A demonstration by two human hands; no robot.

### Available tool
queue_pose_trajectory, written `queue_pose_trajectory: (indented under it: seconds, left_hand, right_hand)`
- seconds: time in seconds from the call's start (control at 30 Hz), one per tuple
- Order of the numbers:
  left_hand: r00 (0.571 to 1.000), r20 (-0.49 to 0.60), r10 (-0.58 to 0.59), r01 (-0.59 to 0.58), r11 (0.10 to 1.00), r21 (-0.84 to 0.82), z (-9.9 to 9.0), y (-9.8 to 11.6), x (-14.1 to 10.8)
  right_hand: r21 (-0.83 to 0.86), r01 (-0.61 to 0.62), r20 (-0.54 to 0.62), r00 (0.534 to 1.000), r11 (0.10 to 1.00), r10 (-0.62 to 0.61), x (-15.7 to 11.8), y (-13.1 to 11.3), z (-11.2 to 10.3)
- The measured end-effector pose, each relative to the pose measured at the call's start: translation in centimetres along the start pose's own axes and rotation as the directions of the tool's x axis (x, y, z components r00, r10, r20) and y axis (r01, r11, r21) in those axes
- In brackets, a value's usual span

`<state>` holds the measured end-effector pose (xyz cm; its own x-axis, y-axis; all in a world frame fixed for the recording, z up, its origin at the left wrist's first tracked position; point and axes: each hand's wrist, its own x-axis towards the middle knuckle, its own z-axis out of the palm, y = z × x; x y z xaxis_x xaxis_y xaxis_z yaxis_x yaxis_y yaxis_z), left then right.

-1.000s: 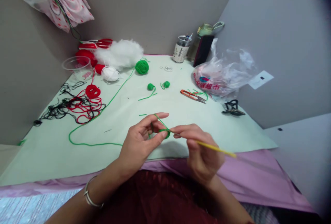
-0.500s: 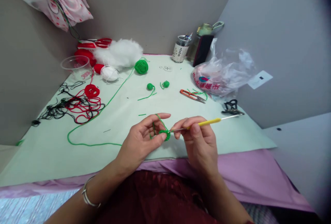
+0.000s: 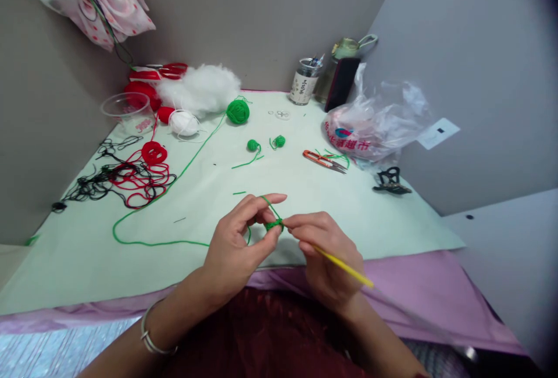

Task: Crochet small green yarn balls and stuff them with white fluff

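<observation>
Green crochet piece (image 3: 273, 225) pinched in left hand (image 3: 238, 239), yellow hook (image 3: 344, 267) gripped in right hand (image 3: 330, 238), orange snips (image 3: 330, 164) beyond

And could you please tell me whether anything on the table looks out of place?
Yes: on the left, the black yarn lies in a loose tangle overlapping red yarn, whereas the green ball is neatly wound.

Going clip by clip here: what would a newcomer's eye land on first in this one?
Probably the slim yellow-handled metal hook in the right hand, pointing to the small green crocheted piece that the left hand pinches, front and centre. Next, likely the fluffy white fibre heap at the back left of the pale green tabletop, and the loose red-and-black yarn tangle along its left side.
</observation>
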<state>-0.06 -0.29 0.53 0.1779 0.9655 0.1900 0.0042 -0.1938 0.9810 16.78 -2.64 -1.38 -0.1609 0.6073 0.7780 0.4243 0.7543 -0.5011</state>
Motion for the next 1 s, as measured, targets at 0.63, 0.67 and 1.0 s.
queue_pose_trajectory:
  seconds: [0.63,0.67,1.0]
  left_hand:
    - [0.931,0.219,-0.293,0.364,0.8,-0.477,-0.6,-0.3,0.3]
    - [0.933,0.226,-0.279,0.355,0.81,-0.467,-0.5,-0.4,0.3]
    - [0.944,0.208,-0.257,0.32,0.871,-0.374,-0.9,-0.7,0.1]
  right_hand:
    - [0.54,-0.357,-0.084,0.879,0.762,0.47,0.8,0.7,1.1]
    - [0.534,-0.373,-0.069,0.875,0.759,0.479,0.7,0.7,1.1]
    - [0.617,-0.411,0.007,0.856,0.672,0.517,0.7,1.0,0.5]
